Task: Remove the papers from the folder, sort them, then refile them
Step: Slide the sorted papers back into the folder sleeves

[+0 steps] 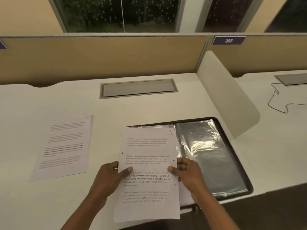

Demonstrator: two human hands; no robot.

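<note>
A pale desk (49, 100) fills most of the view, closed at the far side by a tan partition (99, 57) with a dark window (116, 14) above it. On the right a white curved divider (224, 97) separates it from the next desk, where a thin dark cable (275, 103) loops. A grey metal flap (138, 88) is set into the desk top at the far middle.

A black folder (214, 163) lies open at the near right of the desk, its shiny plastic sleeves facing up and catching the light. At the near left, well apart from it, a printed sheet (64, 146) lies flat; its lines are too blurred to read.

The paper (149, 146) in hand is held over the left half of the folder and reaches past the desk's near edge. Whether it is one page or several I cannot tell. Its bold paragraph reads in part "Defined by a slower pace, it is centered" and "strong community bonds, local traditions", and a handwritten mark that looks like a 9 sits in its far right corner.

The left hand (108, 178) pinches the paper's left edge, thumb on top; the right hand (187, 173) pinches the right edge the same way, fingers curled behind.

A blue number plate (229, 40) on the partition reads "385"
</note>
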